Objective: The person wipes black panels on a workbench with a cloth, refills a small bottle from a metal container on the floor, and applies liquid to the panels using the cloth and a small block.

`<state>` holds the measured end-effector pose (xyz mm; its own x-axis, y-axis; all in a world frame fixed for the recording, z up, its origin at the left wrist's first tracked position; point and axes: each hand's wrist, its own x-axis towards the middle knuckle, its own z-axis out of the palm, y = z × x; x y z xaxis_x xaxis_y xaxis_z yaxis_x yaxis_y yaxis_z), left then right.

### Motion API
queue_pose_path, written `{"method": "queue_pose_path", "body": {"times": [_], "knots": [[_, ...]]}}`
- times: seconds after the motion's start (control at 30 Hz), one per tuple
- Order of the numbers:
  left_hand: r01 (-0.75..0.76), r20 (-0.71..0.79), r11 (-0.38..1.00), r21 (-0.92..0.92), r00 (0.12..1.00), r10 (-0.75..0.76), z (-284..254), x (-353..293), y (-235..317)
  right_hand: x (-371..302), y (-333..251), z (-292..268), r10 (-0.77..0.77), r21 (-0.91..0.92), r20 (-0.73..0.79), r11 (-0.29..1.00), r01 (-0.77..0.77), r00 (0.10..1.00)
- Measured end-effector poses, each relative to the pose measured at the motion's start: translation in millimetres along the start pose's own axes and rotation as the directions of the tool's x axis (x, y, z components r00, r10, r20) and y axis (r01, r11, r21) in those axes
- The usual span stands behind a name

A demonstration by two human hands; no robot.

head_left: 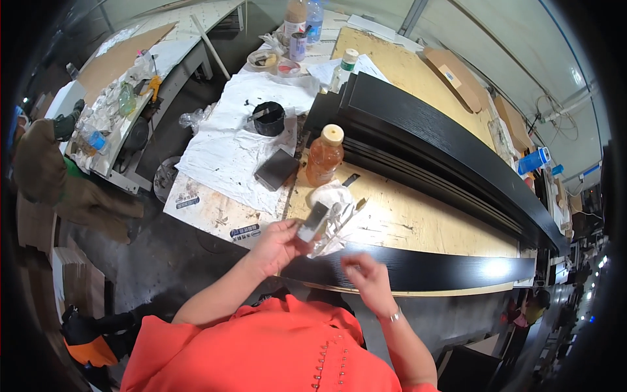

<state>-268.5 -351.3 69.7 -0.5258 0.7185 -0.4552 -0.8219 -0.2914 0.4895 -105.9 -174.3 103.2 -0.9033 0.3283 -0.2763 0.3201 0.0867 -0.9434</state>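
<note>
My left hand (279, 245) pinches a small flat piece (315, 219), dark grey with a pale end, over the table's front edge. Just beyond it lies a crumpled white cloth (341, 202). To the right, my right hand (369, 279) hovers over a long black board (424, 266), its fingers curled in; whether anything is between them is hidden. Behind the cloth stands a bottle of amber liquid (325, 157) with a cream cap. A dark square pad (277, 170) lies left of the bottle, and a black tub (269, 119) with a flat tool across it stands farther back.
Several black boards (418, 111) are stacked along the table's far right. White sheeting (222, 153) covers the left part. Bottles and a tin (298, 47) stand at the back. Another person's leg (91, 196) shows at far left, beside a cluttered second table (117, 130).
</note>
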Motion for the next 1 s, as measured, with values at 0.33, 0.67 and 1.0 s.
{"method": "queue_pose_path", "body": {"times": [0.33, 0.67, 1.0], "knots": [[-0.126, -0.058, 0.810, 0.573, 0.979, 0.193, 4, -3, -33, 75, 8, 13, -0.038, 0.752, 0.364, 0.602, -0.269, 0.931], [-0.344, 0.039, 0.366, 0.865, 0.773, 0.634, 7, 3, 2, 93, 15, 51, 0.083, 0.728, 0.462, 0.534, -0.430, 0.883], [-0.181, 0.144, 0.004, 0.983, 0.792, 0.594, -77, 39, 91, 105, 16, 128, 0.190, 0.806, 0.214, 0.520, -0.283, 0.958]]}}
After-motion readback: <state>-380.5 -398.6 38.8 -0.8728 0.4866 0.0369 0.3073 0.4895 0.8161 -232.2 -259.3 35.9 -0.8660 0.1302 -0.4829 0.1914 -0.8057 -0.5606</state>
